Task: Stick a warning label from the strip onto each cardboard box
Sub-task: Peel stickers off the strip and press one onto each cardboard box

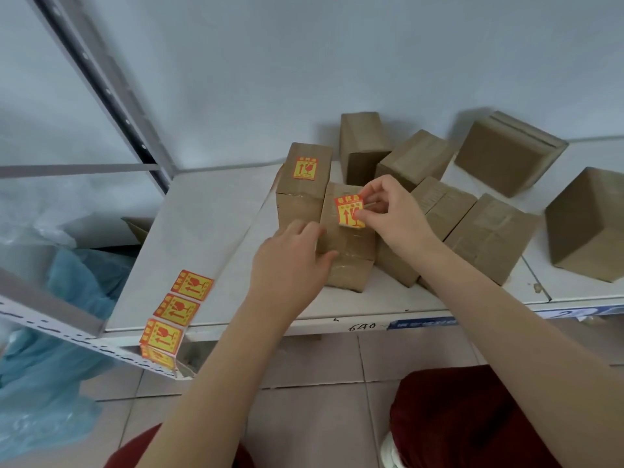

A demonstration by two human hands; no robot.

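Observation:
Several brown cardboard boxes stand on a white shelf [202, 238]. My right hand [391, 211] pinches a red and yellow warning label [347, 211] over the top of the front box [347, 261]. My left hand [290, 265] grips that box's left side. The box to its left [300, 197] carries a stuck label [305, 168]. The label strip [172, 315] lies on the shelf's front left corner, its end hanging over the edge.
Unlabelled boxes [489, 238] crowd the back and right of the shelf. A metal rack post [101, 82] rises at left. Blue plastic bags [44, 366] lie lower left. My knees in red are below, over a tiled floor.

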